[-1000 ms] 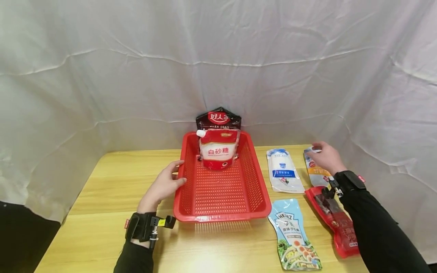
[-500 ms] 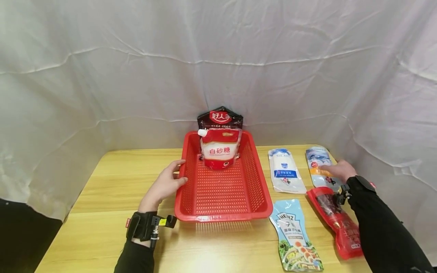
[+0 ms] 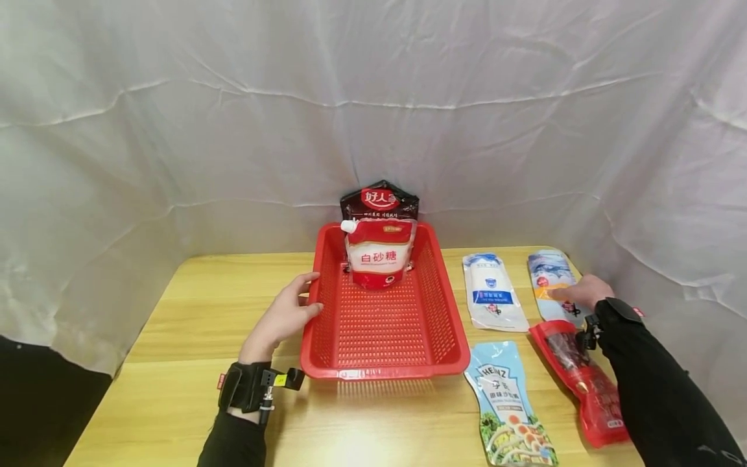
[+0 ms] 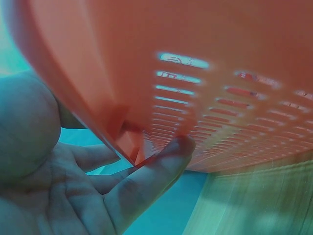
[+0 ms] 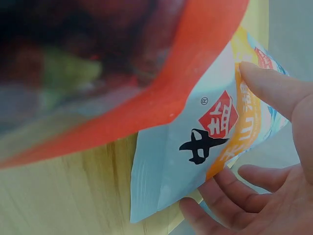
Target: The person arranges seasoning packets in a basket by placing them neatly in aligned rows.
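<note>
My left hand (image 3: 287, 316) holds the left rim of a red perforated basket (image 3: 385, 373), thumb over the edge and fingers outside. From the left wrist, the fingers (image 4: 146, 181) curl under the basket wall (image 4: 195, 73). A white-and-red sugar pouch (image 3: 379, 256) stands at the basket's far end, with a dark pouch (image 3: 379, 200) behind it. My right hand (image 3: 578, 293) is on a blue-and-orange pouch (image 3: 548, 269) at the table's far right. In the right wrist view the thumb (image 5: 274, 90) lies on the pouch (image 5: 195, 161) and the fingers (image 5: 230, 196) reach under its edge.
A white-and-blue pouch (image 3: 490, 292) lies right of the basket, a Heinz pouch (image 3: 508, 402) in front of it. A red pouch (image 3: 583, 379) lies under my right forearm. White cloth walls close in the wooden table (image 3: 204, 298) at back and sides.
My right hand has drawn back from the far end of the blue-and-orange pouch to its near right edge and taken hold there. The left hand has stayed on the basket rim.
</note>
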Available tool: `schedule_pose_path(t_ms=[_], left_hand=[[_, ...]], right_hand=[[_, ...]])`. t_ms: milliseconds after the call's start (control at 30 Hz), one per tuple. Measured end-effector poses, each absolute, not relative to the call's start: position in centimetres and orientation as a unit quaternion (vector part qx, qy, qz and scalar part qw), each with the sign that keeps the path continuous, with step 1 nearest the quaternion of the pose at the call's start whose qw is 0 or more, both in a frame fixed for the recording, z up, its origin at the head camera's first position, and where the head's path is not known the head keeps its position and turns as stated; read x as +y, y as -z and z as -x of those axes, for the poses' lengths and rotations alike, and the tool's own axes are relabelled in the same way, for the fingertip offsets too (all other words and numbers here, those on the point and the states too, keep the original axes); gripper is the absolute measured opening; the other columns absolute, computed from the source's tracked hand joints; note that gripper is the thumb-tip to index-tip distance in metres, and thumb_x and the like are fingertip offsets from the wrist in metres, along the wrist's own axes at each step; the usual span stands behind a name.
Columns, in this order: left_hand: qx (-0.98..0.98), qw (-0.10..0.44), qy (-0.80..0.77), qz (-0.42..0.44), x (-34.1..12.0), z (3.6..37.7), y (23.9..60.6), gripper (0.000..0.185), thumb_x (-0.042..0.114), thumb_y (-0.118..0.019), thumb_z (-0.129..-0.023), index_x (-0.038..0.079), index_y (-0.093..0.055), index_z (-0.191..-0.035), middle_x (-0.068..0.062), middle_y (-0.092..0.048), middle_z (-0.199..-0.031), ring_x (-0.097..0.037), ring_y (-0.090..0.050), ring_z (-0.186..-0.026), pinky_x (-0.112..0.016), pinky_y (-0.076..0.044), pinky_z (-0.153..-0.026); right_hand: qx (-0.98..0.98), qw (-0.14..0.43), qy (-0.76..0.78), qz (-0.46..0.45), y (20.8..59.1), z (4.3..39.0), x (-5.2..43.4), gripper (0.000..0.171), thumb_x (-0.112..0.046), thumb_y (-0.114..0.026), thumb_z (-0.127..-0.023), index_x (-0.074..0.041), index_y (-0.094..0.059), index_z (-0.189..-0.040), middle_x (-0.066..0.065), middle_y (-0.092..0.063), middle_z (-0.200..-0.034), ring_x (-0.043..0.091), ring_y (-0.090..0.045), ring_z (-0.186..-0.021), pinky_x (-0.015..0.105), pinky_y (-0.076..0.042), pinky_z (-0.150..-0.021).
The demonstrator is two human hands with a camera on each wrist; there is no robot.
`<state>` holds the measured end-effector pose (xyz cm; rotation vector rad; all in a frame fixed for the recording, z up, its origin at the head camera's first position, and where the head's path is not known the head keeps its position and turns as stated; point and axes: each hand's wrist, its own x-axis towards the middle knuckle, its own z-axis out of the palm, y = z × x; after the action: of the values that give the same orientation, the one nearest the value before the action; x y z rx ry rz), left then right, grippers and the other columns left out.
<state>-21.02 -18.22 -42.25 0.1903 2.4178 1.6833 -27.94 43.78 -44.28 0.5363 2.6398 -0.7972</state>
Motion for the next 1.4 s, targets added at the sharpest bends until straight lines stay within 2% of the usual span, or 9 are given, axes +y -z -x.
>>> schedule_pose_path(t_ms=[333,500,667,933,1067,1267,1400], left_hand=[[0.815,0.099,-0.567,-0.065,-17.8,20.6,42.4,0.066,-0.004,-0.058,-0.097,0.001,-0.033,-0.159,-0.031,-0.045,-0.15,-0.047,-0.06,-0.122,-0.047,-0.064,-0.083],[0.814,0.099,-0.569,-0.071,-17.6,20.6,42.5,0.066,-0.005,-0.058,-0.097,-0.001,-0.034,-0.158,-0.031,-0.046,-0.148,-0.046,-0.061,-0.121,-0.047,-0.064,-0.082],[0.816,0.095,-0.566,-0.07,-17.4,20.7,42.5,0.065,-0.004,-0.058,-0.097,0.0,-0.035,-0.157,-0.031,-0.048,-0.147,-0.045,-0.061,-0.119,-0.047,-0.064,-0.082],[0.818,0.093,-0.563,-0.072,-17.6,20.6,42.4,0.064,-0.004,-0.059,-0.097,-0.001,-0.035,-0.157,-0.031,-0.048,-0.146,-0.045,-0.062,-0.119,-0.047,-0.064,-0.08],[0.819,0.091,-0.562,-0.071,-17.7,20.7,42.4,0.065,-0.004,-0.059,-0.097,-0.001,-0.035,-0.157,-0.031,-0.048,-0.146,-0.045,-0.062,-0.118,-0.047,-0.064,-0.08],[0.818,0.091,-0.564,-0.07,-17.9,20.9,42.4,0.065,-0.004,-0.058,-0.097,-0.001,-0.035,-0.157,-0.031,-0.047,-0.146,-0.047,-0.062,-0.119,-0.048,-0.064,-0.081],[0.818,0.088,-0.564,-0.067,-18.0,20.9,42.3,0.065,-0.004,-0.058,-0.097,-0.001,-0.035,-0.157,-0.031,-0.047,-0.146,-0.047,-0.062,-0.119,-0.048,-0.064,-0.081]], right_hand=[[0.913,0.169,0.303,-0.213,44.5,27.8,44.1,0.097,-0.053,-0.083,-0.084,0.02,-0.039,-0.131,0.033,-0.06,-0.112,0.042,-0.065,-0.091,0.043,-0.06,-0.075],[0.916,0.17,0.293,-0.213,44.4,27.7,44.5,0.098,-0.055,-0.083,-0.082,0.02,-0.041,-0.129,0.031,-0.062,-0.108,0.04,-0.065,-0.089,0.038,-0.06,-0.071],[0.916,0.164,0.301,-0.209,44.4,27.8,44.7,0.098,-0.053,-0.085,-0.082,0.022,-0.041,-0.126,0.032,-0.061,-0.105,0.04,-0.065,-0.087,0.04,-0.059,-0.072],[0.917,0.153,0.315,-0.191,44.8,28.0,44.8,0.097,-0.046,-0.085,-0.084,0.023,-0.036,-0.132,0.034,-0.061,-0.108,0.039,-0.067,-0.087,0.042,-0.063,-0.074],[0.926,0.125,0.306,-0.181,44.6,28.6,44.3,0.088,-0.035,-0.083,-0.088,0.023,-0.036,-0.135,0.036,-0.056,-0.113,0.043,-0.062,-0.094,0.044,-0.06,-0.078],[0.936,0.085,0.286,-0.184,44.3,29.5,43.3,0.077,-0.025,-0.076,-0.094,0.019,-0.034,-0.141,0.039,-0.049,-0.124,0.049,-0.056,-0.101,0.055,-0.056,-0.093],[0.941,0.069,0.277,-0.179,44.1,29.9,42.7,0.066,-0.021,-0.072,-0.097,0.018,-0.038,-0.137,0.038,-0.051,-0.121,0.047,-0.057,-0.098,0.05,-0.058,-0.087]])
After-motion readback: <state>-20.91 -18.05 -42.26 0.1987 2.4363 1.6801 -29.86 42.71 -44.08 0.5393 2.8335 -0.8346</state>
